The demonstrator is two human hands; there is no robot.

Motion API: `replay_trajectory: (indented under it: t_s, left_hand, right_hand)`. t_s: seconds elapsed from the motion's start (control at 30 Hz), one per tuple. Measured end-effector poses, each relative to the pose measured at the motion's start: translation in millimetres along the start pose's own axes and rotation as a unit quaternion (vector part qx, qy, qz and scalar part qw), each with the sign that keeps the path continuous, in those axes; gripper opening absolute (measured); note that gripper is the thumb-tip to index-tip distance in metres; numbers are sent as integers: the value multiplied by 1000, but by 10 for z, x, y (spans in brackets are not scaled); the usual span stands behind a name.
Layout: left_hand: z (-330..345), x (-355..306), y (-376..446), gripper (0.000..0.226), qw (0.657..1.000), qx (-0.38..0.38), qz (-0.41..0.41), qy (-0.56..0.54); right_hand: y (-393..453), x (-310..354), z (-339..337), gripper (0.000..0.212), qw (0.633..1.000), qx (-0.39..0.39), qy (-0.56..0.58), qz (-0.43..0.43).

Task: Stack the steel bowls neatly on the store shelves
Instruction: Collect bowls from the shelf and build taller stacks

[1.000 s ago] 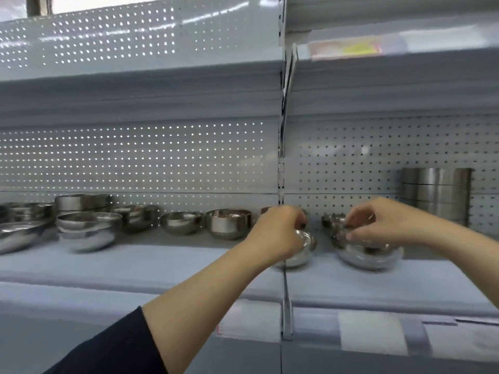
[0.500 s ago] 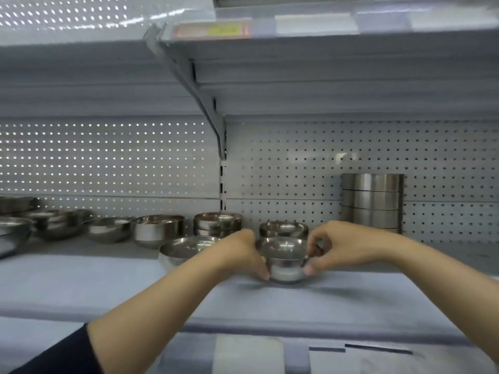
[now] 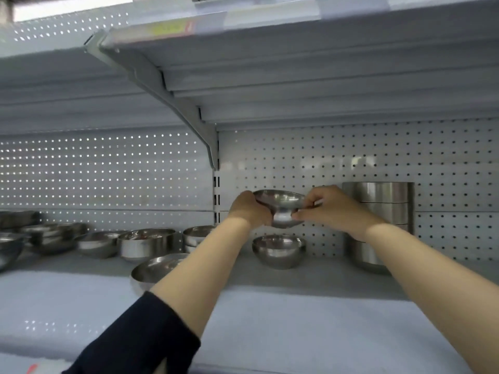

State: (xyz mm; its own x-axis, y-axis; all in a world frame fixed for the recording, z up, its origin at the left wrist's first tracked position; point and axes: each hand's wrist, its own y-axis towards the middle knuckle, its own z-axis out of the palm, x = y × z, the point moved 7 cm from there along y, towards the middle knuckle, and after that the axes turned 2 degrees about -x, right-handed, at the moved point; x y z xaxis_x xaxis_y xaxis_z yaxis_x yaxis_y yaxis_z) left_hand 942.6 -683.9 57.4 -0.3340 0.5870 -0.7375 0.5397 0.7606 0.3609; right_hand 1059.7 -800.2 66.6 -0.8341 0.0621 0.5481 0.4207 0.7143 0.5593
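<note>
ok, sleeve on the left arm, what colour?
Dark navy, nearly black sleeve, plain, seen in the head view.

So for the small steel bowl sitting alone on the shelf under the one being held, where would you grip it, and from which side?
Probably by the rim, from above and in front. The lone bowl sits upright and open, with its round, polished wall narrowing towards the base, so a side grip may slip. Thumb and fingers over opposite rim edges, as the left hand and right hand hold the raised bowl, suits it.

Silver shiny bowl [image 3: 279,207] held up, same silver on bowls [image 3: 145,244] along pale grey shelf [image 3: 297,314]. Back panel [image 3: 108,168] light grey with regular dot-hole grid. Sleeve [image 3: 140,338] dark navy; yellow-pink price label [image 3: 172,29] on upper shelf edge.
</note>
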Motion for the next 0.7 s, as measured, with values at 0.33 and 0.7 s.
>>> replay_trajectory:
  t_s: [0.33,0.7]
  left_hand:
    - [431,638,232,33,993,9,-67,-94]
    - [500,665,230,36,999,-18,-48,1]
  right_hand:
    - [232,-390,445,23,1000,11,5,22]
    - [137,-608,559,27,1000,0,-22,17]
